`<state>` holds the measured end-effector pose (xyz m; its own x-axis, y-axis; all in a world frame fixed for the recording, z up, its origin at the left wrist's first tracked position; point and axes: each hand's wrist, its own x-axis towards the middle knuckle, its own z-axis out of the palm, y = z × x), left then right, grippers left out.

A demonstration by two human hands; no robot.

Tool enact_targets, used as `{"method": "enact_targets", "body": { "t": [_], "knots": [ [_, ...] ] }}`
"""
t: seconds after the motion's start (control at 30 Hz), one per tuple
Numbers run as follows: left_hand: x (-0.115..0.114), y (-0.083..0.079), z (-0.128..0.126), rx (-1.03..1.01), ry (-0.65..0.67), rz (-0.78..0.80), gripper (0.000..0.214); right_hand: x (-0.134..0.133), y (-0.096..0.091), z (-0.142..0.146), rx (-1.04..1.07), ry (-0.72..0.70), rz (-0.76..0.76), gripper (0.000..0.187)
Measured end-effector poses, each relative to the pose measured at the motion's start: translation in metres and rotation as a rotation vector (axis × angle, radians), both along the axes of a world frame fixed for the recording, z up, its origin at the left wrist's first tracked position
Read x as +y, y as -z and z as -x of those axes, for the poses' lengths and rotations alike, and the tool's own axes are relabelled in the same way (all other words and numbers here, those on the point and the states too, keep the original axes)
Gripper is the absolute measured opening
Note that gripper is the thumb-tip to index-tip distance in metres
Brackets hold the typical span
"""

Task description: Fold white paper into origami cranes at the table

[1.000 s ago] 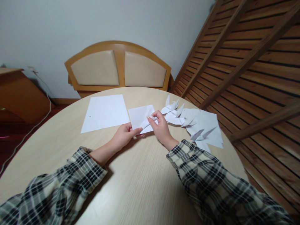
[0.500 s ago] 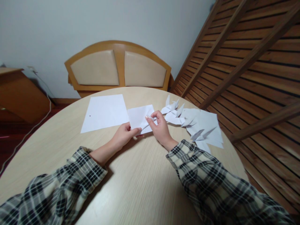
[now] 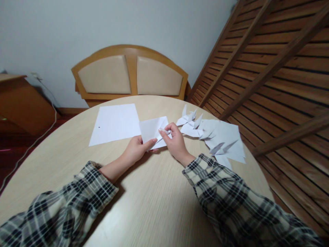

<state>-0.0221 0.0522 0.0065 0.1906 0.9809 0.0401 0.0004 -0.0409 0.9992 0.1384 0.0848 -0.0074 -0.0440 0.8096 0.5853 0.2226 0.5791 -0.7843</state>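
Note:
Between my hands is a folded sheet of white paper (image 3: 151, 128), creased, with a raised flap on its right side. My left hand (image 3: 135, 150) grips its lower left edge, thumb on top and fingers underneath. My right hand (image 3: 177, 142) pinches the flap at the right between thumb and index finger. Close by on the right lie several folded paper cranes (image 3: 191, 127) in a row. A flat white sheet of paper (image 3: 115, 123) rests just left of the folded one.
The round, pale wooden table (image 3: 144, 206) carries everything. More flat white paper (image 3: 228, 133) lies at its right, partly under the cranes. A wooden headboard with cream panels (image 3: 108, 74) stands behind, a slatted wooden screen (image 3: 277, 79) at right, a cabinet (image 3: 23, 103) at left.
The folded paper has tilted slightly, and my left thumb has slid a little to the right along it. My right hand keeps its pinch on the flap.

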Motion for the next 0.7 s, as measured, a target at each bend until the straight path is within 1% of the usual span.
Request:
{"method": "enact_targets", "body": {
  "t": [0.07, 0.23, 0.37, 0.47, 0.53, 0.57, 0.6, 0.7],
  "knots": [
    [-0.0005, 0.0011, 0.0003, -0.002, 0.013, -0.013, 0.032, 0.0007, 0.0010, 0.0005, 0.028, -0.015, 0.032, 0.019],
    [-0.0021, 0.0014, 0.0009, -0.011, 0.024, -0.009, 0.032, 0.0008, 0.0025, 0.0009, 0.121, -0.113, 0.189, 0.024],
    [-0.0017, 0.0004, 0.0006, -0.021, 0.016, 0.014, 0.029, -0.0017, 0.0007, 0.0003, 0.122, -0.102, 0.235, 0.031],
    [-0.0016, -0.0003, 0.0001, -0.042, 0.012, 0.025, 0.029, -0.0028, -0.0008, -0.0001, 0.121, -0.081, 0.244, 0.049],
    [-0.0018, -0.0010, -0.0001, -0.060, 0.010, 0.030, 0.030, -0.0021, -0.0014, -0.0003, 0.131, -0.092, 0.263, 0.062],
    [-0.0019, -0.0014, -0.0001, -0.071, 0.006, 0.032, 0.031, -0.0014, -0.0015, -0.0004, 0.142, -0.112, 0.277, 0.062],
    [-0.0018, -0.0018, 0.0001, -0.083, 0.001, 0.036, 0.031, -0.0005, -0.0017, -0.0005, 0.154, -0.146, 0.293, 0.058],
    [-0.0008, -0.0019, 0.0010, -0.123, -0.018, 0.046, 0.031, 0.0013, -0.0028, -0.0010, 0.186, -0.267, 0.378, 0.036]
  ]
}}
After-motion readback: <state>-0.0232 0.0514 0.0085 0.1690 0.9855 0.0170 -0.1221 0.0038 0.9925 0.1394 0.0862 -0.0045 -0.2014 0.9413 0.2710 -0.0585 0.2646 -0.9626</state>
